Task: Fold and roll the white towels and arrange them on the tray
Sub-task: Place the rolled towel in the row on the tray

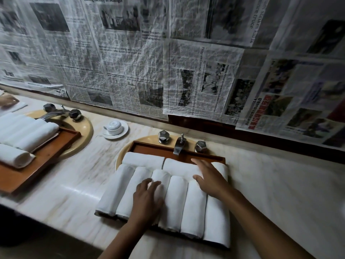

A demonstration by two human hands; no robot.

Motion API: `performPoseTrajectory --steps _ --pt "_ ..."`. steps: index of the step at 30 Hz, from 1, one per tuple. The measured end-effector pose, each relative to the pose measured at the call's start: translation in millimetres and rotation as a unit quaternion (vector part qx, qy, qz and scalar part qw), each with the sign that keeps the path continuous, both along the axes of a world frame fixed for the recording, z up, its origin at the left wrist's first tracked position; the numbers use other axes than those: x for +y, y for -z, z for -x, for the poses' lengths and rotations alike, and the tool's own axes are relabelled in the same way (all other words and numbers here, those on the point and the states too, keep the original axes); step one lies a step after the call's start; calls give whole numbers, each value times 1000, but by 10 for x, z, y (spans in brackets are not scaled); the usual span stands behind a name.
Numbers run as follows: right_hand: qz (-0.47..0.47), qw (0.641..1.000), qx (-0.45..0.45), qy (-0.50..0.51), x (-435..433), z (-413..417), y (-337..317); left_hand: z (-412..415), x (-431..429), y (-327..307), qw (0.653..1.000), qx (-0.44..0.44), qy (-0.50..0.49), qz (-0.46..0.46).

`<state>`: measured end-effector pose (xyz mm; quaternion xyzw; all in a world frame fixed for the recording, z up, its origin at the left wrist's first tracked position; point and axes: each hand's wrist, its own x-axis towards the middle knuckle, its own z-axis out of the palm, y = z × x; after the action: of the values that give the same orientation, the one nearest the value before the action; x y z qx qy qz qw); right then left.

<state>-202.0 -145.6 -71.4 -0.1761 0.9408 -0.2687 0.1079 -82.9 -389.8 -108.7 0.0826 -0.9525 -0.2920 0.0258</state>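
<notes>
on the tray [155, 148] across the near sink [119, 157], six rolled white towels [193, 206] side by side, two more crosswise behind. left hand [147, 197] flat and relaxed on the second and third rolls; right hand [209, 178] spread loose over the far ends of the last two, gripping nothing. seems like final straightening: press lightly, nudge rolls snug and parallel, square the near ends along the bench [74, 184] side, avoid dragging flaps open.
</notes>
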Motion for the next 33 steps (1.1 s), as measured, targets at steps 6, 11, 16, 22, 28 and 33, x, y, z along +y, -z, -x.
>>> performPoseTrajectory --steps 6,11,16,22,28,33 --pt "84 988 19 128 406 -478 -112 214 315 -235 999 34 24 -13" --pt "115 973 31 199 944 -908 -174 375 788 -359 993 59 77 -68" --pt "116 961 60 243 1522 -1249 -214 503 1376 -485 981 57 152 -110" --pt "100 937 94 321 2454 -1665 -131 561 2443 -498 960 44 230 -156" --pt "38 894 64 441 3681 -2072 153 406 3556 -398 945 14 274 -177" --pt "-122 860 -54 492 4610 -2437 738 267 4342 -272 939 -13 289 -186"
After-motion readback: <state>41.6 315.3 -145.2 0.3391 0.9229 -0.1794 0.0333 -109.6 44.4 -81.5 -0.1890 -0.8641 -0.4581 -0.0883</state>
